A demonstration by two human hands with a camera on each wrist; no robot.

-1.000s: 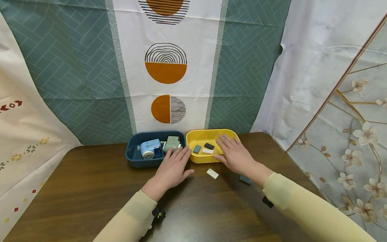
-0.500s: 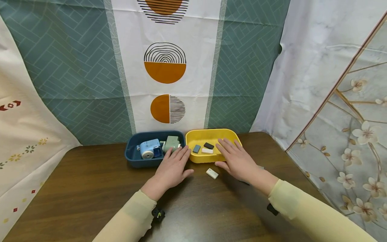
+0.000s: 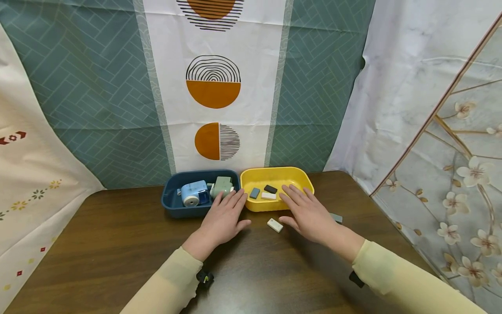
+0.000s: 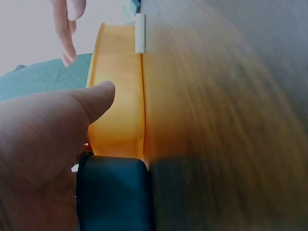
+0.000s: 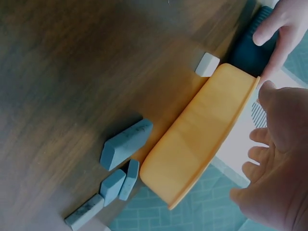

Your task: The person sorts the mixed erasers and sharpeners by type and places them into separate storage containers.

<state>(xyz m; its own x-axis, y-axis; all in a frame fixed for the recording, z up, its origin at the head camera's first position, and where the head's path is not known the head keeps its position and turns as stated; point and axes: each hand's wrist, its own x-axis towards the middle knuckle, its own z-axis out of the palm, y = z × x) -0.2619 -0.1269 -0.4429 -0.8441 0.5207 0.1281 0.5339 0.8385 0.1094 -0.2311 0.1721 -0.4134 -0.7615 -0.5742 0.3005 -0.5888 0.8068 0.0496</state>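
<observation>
Sleeves: pale yellow, one on each forearm, entering from the near edge of the dark wooden desk (image 3: 98, 244).
Left hand (image 3: 223, 218): lies flat on the desk, fingers straight and spread, fingertips at the near rim of the blue tray (image 3: 169, 205); grip slack, holding nothing.
Right hand (image 3: 310, 213): hovers palm down, fingers straight and fanned, fingertips over the near rim of the yellow tray (image 3: 306, 183); grip wide, holding nothing.
White eraser (image 3: 275, 225): small flat block with a pale rim, lying on the desk between the two hands, just beside the right thumb and just in front of the yellow tray; in the right wrist view it shows as a white block (image 5: 207, 64) near the tray's corner.
Grey-blue eraser (image 3: 336, 218): a wedge-ended slab on the desk just to the right of the right hand; the right wrist view shows it (image 5: 126, 144) lying against the outer wall of the yellow tray, with three smaller grey-blue pieces (image 5: 113, 186) in a row beyond it.
Yellow tray contents: a blue-grey eraser (image 3: 255, 193), a white eraser (image 3: 269, 196) and a black eraser (image 3: 270, 189), close together on the floor of the tray.
Blue tray contents: a light blue sharpener (image 3: 195, 193) and a pale green sharpener (image 3: 222, 186), side by side.
Trays: touching, side by side at the far edge of the desk.
Backdrop: teal patterned cloth (image 3: 102, 87) with a white panel of orange half-circles.
</observation>
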